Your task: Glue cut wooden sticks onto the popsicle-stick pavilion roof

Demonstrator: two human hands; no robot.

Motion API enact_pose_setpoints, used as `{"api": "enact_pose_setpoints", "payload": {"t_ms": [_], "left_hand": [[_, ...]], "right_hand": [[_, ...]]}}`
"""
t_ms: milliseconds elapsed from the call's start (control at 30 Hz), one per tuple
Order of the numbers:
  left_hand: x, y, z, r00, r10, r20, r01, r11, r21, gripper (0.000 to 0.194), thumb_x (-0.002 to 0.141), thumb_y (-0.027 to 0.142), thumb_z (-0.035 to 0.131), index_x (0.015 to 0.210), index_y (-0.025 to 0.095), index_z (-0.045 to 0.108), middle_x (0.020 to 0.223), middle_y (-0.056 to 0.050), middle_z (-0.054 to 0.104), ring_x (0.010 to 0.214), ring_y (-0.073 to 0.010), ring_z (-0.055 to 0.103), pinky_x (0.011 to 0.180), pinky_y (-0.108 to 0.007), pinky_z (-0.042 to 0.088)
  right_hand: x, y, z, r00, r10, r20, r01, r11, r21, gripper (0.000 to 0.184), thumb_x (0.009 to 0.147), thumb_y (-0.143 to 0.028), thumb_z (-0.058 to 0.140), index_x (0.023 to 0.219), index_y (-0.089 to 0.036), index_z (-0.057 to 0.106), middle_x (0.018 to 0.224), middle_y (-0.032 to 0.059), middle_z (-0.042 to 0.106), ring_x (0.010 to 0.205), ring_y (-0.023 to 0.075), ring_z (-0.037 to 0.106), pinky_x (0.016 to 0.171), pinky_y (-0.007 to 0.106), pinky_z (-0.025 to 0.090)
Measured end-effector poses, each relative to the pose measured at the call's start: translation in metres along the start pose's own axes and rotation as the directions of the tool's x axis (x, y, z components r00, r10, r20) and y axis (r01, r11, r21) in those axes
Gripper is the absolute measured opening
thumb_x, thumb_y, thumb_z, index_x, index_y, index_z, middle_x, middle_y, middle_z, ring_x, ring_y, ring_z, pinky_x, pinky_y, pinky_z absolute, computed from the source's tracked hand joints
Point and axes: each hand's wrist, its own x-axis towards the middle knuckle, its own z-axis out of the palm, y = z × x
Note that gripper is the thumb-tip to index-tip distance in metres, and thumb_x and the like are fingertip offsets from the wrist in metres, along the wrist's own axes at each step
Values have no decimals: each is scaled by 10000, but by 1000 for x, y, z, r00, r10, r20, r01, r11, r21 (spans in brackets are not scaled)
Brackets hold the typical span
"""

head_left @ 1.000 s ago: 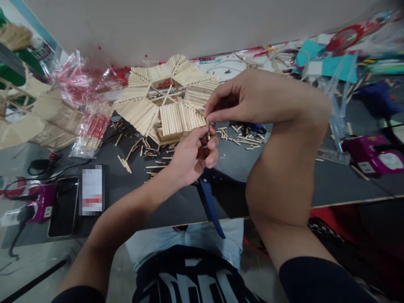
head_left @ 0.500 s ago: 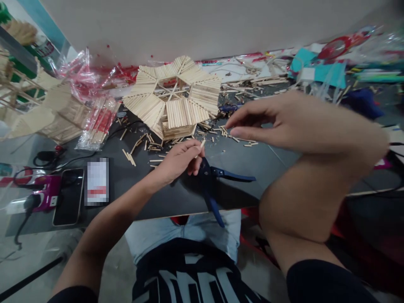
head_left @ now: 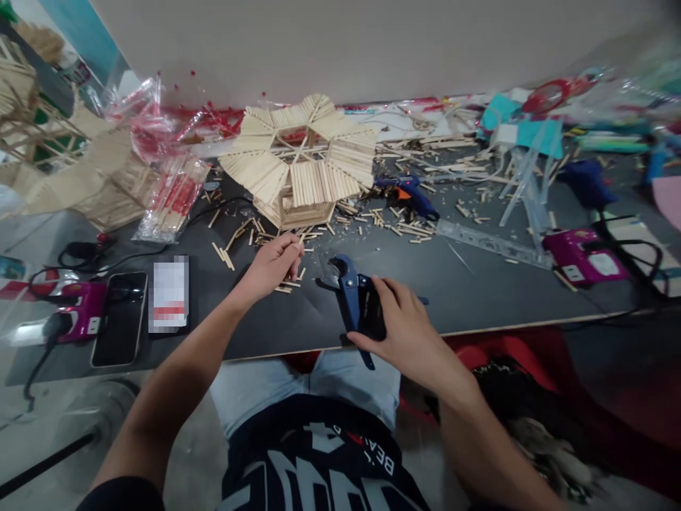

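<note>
Pinched in the fingers of my left hand (head_left: 272, 268) is a short wooden stick (head_left: 301, 242), just in front of a star-shaped wooden-stick model (head_left: 319, 181). A blue-handled cutter (head_left: 348, 294) lies on the dark table, its curved jaw pointing away from me. Over its handles comes my right hand (head_left: 412, 330), thumb at the near handle and fingers spread by the far one. Whether the fingers touch the handles is hard to tell. Short cut stick pieces (head_left: 226, 255) are scattered around the model's base.
A glue gun (head_left: 409, 195) and a clear ruler (head_left: 489, 241) lie to the right, near a purple power strip (head_left: 582, 255). Bagged sticks (head_left: 173, 199), a phone (head_left: 121, 319) and another stick model (head_left: 101, 177) are on the left. The table's edge (head_left: 298, 353) runs close to me.
My right hand has come down and toward me, from over the stick pieces to the cutter. My left hand, stick still pinched, has shifted left, uncovering the cutter's jaw.
</note>
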Motion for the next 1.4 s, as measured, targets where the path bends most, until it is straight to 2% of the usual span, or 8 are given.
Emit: {"api": "enact_pose_setpoints", "payload": {"t_ms": [133,267,400,500,600,733,933,1400], "left_hand": [[-1,1,2,999,46,-1,-46,999,-12,175,979,308,451,855,210,525,582,77,480,497,-77,488,523,-194,428],[-1,-1,1,998,66,0,-66,997,31,186,973,316,456,834,212,523,572,71,500,502,-79,497,535,-199,417],[-2,-2,2,997,64,53,-68,994,88,197,971,316,449,814,215,509,545,72,506,479,-83,491,527,-207,388],[-2,-3,4,997,42,65,-48,993,106,224,992,350,434,817,219,485,542,72,522,461,-84,471,517,-209,365],[-4,0,5,997,42,63,-52,985,162,249,1003,359,424,799,220,458,541,69,524,467,-88,455,530,-214,360],[-9,6,1,994,89,58,-102,954,281,222,999,333,411,817,219,467,569,69,500,508,-98,460,565,-227,363],[-8,0,-7,987,148,65,-159,814,559,249,1028,359,388,859,211,496,673,41,495,612,-123,470,617,-258,321],[-8,1,0,974,218,62,-206,735,646,251,1047,355,343,848,223,422,734,17,503,629,-131,439,607,-273,299]], "right_hand": [[3,-15,5,997,17,-75,-27,991,-131,780,831,-329,598,1544,-90,388,1326,285,599,1208,474,603,997,646,515],[9,-17,5,996,19,-88,-32,990,-139,688,884,-411,594,1452,-34,501,1304,295,627,1166,475,617,973,643,523],[32,-17,-12,981,-84,-175,91,995,34,452,965,-433,567,1324,-165,627,1298,184,684,1248,395,614,1079,599,488],[68,-24,-27,946,-170,-275,235,946,222,293,1022,-336,484,1215,-230,677,1195,121,734,1117,271,691,1041,475,534],[109,-34,-34,928,-317,-195,368,857,361,231,978,-297,539,1134,-239,699,1107,89,754,920,228,718,900,415,577],[143,-39,-28,920,-376,-110,378,779,500,121,961,-286,570,936,-220,668,873,44,743,799,187,693,801,354,564],[145,-35,1,934,-341,-107,281,516,809,181,971,-387,605,926,-212,595,714,-11,654,607,134,627,620,281,534],[136,-38,4,860,-356,-366,511,581,633,193,1043,-343,545,913,-207,585,698,-22,630,592,99,603,610,242,479]]}}
